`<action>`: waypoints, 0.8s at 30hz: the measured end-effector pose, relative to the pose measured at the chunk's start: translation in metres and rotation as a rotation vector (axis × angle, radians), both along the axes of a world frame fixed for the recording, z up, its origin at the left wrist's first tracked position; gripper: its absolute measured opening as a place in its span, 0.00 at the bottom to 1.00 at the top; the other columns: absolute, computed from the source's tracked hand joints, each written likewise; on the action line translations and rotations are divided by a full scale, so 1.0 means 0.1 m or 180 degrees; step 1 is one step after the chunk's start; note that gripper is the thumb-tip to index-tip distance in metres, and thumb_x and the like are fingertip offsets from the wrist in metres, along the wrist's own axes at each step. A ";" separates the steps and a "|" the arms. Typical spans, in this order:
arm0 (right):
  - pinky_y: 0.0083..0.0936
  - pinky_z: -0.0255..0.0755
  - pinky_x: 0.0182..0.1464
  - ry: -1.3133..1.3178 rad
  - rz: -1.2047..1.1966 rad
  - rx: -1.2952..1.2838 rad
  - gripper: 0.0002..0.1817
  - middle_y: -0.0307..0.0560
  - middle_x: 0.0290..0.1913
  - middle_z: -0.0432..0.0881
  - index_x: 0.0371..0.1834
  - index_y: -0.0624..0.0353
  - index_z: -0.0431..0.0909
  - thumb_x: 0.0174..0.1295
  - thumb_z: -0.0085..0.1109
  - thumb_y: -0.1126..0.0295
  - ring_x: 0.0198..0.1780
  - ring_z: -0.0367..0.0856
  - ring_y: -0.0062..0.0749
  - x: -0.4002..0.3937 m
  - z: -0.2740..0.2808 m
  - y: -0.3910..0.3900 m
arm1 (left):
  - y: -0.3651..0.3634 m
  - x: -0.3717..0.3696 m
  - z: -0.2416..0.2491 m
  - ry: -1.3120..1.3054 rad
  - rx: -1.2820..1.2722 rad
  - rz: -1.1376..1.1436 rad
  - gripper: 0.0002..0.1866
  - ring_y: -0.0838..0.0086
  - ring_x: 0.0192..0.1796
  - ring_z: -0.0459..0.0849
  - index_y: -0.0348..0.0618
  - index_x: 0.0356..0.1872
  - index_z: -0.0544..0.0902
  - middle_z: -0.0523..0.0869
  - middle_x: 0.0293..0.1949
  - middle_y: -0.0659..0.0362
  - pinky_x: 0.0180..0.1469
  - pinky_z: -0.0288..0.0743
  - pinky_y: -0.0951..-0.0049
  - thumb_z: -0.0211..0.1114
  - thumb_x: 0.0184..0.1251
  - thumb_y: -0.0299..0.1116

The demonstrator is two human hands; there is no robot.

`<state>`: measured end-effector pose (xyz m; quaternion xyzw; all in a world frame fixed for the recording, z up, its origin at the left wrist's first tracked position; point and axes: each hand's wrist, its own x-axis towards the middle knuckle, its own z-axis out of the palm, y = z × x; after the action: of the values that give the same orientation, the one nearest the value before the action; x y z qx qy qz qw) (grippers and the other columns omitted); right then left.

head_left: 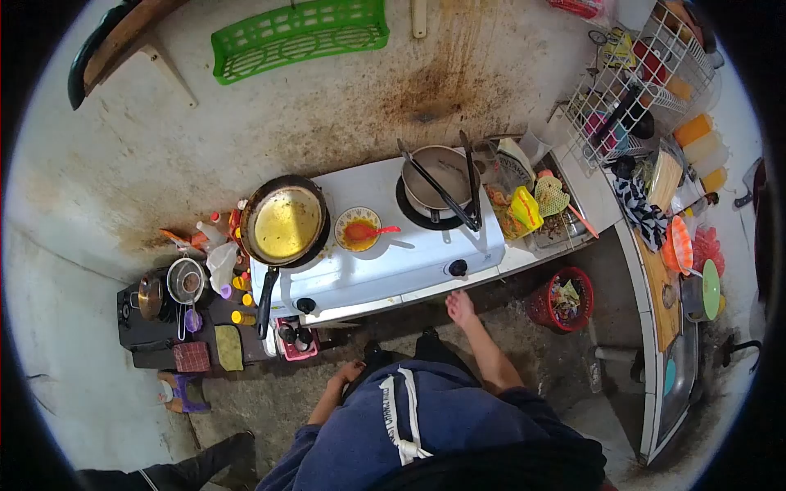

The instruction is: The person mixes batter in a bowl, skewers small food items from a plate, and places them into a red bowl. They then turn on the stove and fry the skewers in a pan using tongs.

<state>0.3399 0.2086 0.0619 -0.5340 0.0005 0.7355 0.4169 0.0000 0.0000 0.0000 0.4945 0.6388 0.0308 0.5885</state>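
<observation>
My right hand [460,308] is in front of the two-burner stove [385,274], below its right knob [457,268] and apart from it. Its fingers are loosely bent and hold nothing. Down by my waist, my left hand [350,372] hangs with relaxed fingers and nothing visible in it. On the left burner sits a frying pan [286,225] with yellow oil. A grey pot [436,176] stands on the right burner, with black tongs [442,192] lying across it. Between them is a patterned bowl [358,229] of orange-red sauce with a red spoon [381,231].
Right of the stove, a metal tray [565,233] holds packets and a strainer. A red waste basket [560,300] stands on the floor. Bottles and a sieve [187,281] crowd the left side. A green rack [301,37] hangs on the wall. Another person's leg [205,462] shows lower left.
</observation>
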 end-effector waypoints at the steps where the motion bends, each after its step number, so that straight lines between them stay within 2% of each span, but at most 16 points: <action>1: 0.18 0.65 0.24 -0.0383 0.0290 -0.0001 0.16 0.38 0.30 0.74 0.37 0.52 0.70 0.59 0.43 0.51 0.30 0.74 0.25 0.03 -0.02 -0.15 | -0.01 0.00 -0.11 -0.0142 0.0169 -0.0011 0.17 0.64 0.46 0.76 0.42 0.44 0.76 0.79 0.42 0.50 0.50 0.66 0.69 0.54 0.56 0.40; 2: 0.14 0.62 0.21 -0.0669 0.0316 -0.0117 0.14 0.38 0.25 0.74 0.33 0.53 0.70 0.58 0.45 0.55 0.25 0.73 0.23 0.04 0.01 -0.31 | 0.05 -0.01 -0.15 -0.0284 0.0339 -0.0031 0.16 0.67 0.46 0.76 0.40 0.42 0.76 0.79 0.42 0.50 0.49 0.67 0.70 0.53 0.56 0.39; 3: 0.13 0.62 0.20 -0.0569 0.0585 0.0117 0.14 0.38 0.22 0.73 0.31 0.54 0.71 0.58 0.46 0.55 0.25 0.73 0.22 -0.10 -0.11 -0.55 | 0.06 -0.15 0.25 -0.0186 -0.0008 0.0023 0.16 0.68 0.45 0.76 0.39 0.41 0.77 0.80 0.40 0.51 0.49 0.67 0.71 0.52 0.57 0.38; 4: 0.12 0.61 0.19 -0.0564 0.0842 0.0387 0.14 0.38 0.20 0.73 0.29 0.54 0.72 0.58 0.47 0.55 0.24 0.73 0.21 0.02 -0.27 -0.72 | 0.09 -0.15 0.11 -0.0319 0.0058 0.0029 0.16 0.68 0.45 0.77 0.39 0.41 0.77 0.80 0.40 0.51 0.49 0.66 0.70 0.52 0.57 0.39; 6: 0.15 0.64 0.23 -0.1364 0.1907 0.0595 0.16 0.37 0.18 0.73 0.23 0.55 0.73 0.58 0.47 0.56 0.24 0.73 0.22 0.26 -0.50 -1.04 | -0.02 -0.15 -0.16 -0.0463 0.0194 -0.0036 0.17 0.67 0.45 0.77 0.39 0.42 0.77 0.80 0.40 0.51 0.49 0.66 0.70 0.52 0.57 0.39; 8: 0.20 0.67 0.30 -0.2547 0.2623 0.1140 0.22 0.38 0.20 0.74 0.21 0.57 0.75 0.60 0.42 0.52 0.25 0.73 0.24 0.26 -0.32 -1.33 | 0.06 -0.09 0.02 -0.0198 0.0082 -0.0187 0.18 0.64 0.45 0.77 0.40 0.43 0.77 0.80 0.40 0.50 0.48 0.67 0.69 0.51 0.57 0.42; 9: 0.20 0.67 0.30 -0.2551 0.2501 0.1113 0.22 0.38 0.20 0.74 0.21 0.57 0.75 0.60 0.42 0.52 0.25 0.73 0.24 0.27 -0.20 -1.40 | 0.10 -0.07 0.19 0.0070 -0.0104 -0.0278 0.19 0.62 0.46 0.77 0.41 0.43 0.76 0.80 0.41 0.50 0.48 0.67 0.69 0.50 0.58 0.43; 11: 0.24 0.67 0.37 -0.2744 0.3111 0.0693 0.28 0.41 0.20 0.75 0.21 0.59 0.76 0.63 0.33 0.49 0.26 0.73 0.27 0.33 -0.03 -1.50 | 0.18 -0.10 0.19 -0.0027 0.0120 -0.0737 0.20 0.59 0.48 0.75 0.43 0.45 0.76 0.79 0.43 0.49 0.50 0.66 0.68 0.48 0.58 0.44; 13: 0.25 0.67 0.38 -0.2640 0.2686 0.0576 0.30 0.43 0.22 0.75 0.24 0.59 0.77 0.63 0.29 0.48 0.28 0.73 0.28 0.31 0.05 -1.58 | 0.24 -0.12 -0.05 0.0647 -0.0736 -0.1447 0.20 0.60 0.50 0.75 0.45 0.46 0.76 0.78 0.45 0.49 0.52 0.66 0.67 0.46 0.58 0.43; 15: 0.26 0.67 0.39 -0.2542 0.2281 0.0466 0.32 0.45 0.23 0.75 0.28 0.59 0.77 0.63 0.24 0.47 0.29 0.73 0.30 0.31 -0.06 -1.64 | 0.30 -0.14 -0.22 0.0062 0.0230 -0.1931 0.20 0.60 0.47 0.76 0.46 0.47 0.76 0.79 0.43 0.50 0.50 0.67 0.67 0.47 0.58 0.43; 18: 0.27 0.66 0.41 -0.2453 0.1576 0.0116 0.31 0.48 0.26 0.75 0.33 0.60 0.76 0.64 0.24 0.48 0.32 0.74 0.33 0.19 -0.23 -1.97 | 0.53 -0.16 -0.43 -0.0500 -0.0028 -0.2306 0.20 0.60 0.42 0.77 0.47 0.47 0.76 0.81 0.38 0.52 0.47 0.69 0.66 0.44 0.55 0.39; 20: 0.26 0.66 0.43 -0.3562 0.2185 0.0731 0.28 0.49 0.28 0.76 0.38 0.61 0.74 0.62 0.29 0.48 0.34 0.74 0.32 0.16 -0.05 -2.17 | 0.66 -0.14 -0.46 -0.0582 -0.0337 -0.2364 0.20 0.60 0.40 0.77 0.47 0.45 0.77 0.81 0.36 0.52 0.46 0.69 0.67 0.44 0.53 0.37; 21: 0.26 0.66 0.43 -0.3565 0.2099 0.0670 0.28 0.49 0.28 0.76 0.38 0.61 0.74 0.62 0.29 0.48 0.34 0.74 0.32 0.16 0.01 -2.22 | 0.74 -0.14 -0.47 -0.0390 0.0247 -0.2928 0.19 0.61 0.40 0.77 0.45 0.44 0.77 0.80 0.37 0.52 0.45 0.69 0.68 0.44 0.54 0.36; 22: 0.32 0.64 0.46 -0.3208 0.2025 0.0232 0.27 0.54 0.35 0.75 0.40 0.62 0.74 0.61 0.34 0.49 0.41 0.73 0.41 0.14 0.08 -2.26 | 0.82 -0.15 -0.47 -0.0199 0.0849 -0.3472 0.18 0.63 0.41 0.77 0.43 0.42 0.77 0.80 0.37 0.53 0.45 0.69 0.69 0.44 0.54 0.35; 23: 0.39 0.63 0.50 -0.2845 0.1940 -0.0186 0.26 0.59 0.42 0.75 0.41 0.64 0.74 0.59 0.38 0.50 0.48 0.72 0.49 0.16 0.15 -2.28 | 0.91 -0.10 -0.48 -0.0215 0.0849 -0.3565 0.18 0.63 0.41 0.77 0.43 0.42 0.77 0.80 0.37 0.53 0.45 0.69 0.69 0.44 0.54 0.35; 24: 0.39 0.63 0.50 -0.2832 0.1856 -0.0228 0.26 0.59 0.42 0.75 0.41 0.64 0.74 0.59 0.38 0.50 0.48 0.72 0.49 0.19 0.16 -2.36 | 1.00 -0.04 -0.48 -0.0185 0.0269 -0.3708 0.16 0.63 0.45 0.75 0.43 0.43 0.77 0.78 0.43 0.53 0.48 0.68 0.68 0.47 0.57 0.38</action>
<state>0.3588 -0.0278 0.0774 -0.7862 -0.2998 0.5228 0.1366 -0.0041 0.1000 -0.0480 0.7862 0.2434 -0.2589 0.5055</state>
